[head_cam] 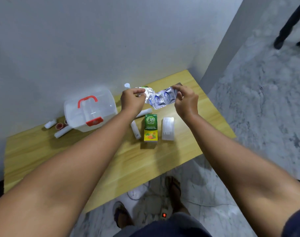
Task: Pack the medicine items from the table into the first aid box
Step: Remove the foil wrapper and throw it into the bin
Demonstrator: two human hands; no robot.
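Observation:
Above the wooden table [43, 151] I hold a silver foil pill strip [160, 99] between both hands. My left hand [132, 100] pinches its left end and my right hand [185, 100] grips its right end. The translucent first aid box [90, 111], with a red handle and red latch, sits closed at the back left of the table. Below the strip lie a green and yellow OB herbal carton [151, 128], a white packet [168, 128] to its right and a white tube [135, 131] to its left.
White rolls [62, 132] and small red caps [59, 126] lie left of the box. A small clear cup [127, 85] stands by the wall. My sandalled feet and a power strip [163, 215] are on the marble floor. Another person's legs [286, 29] stand at top right.

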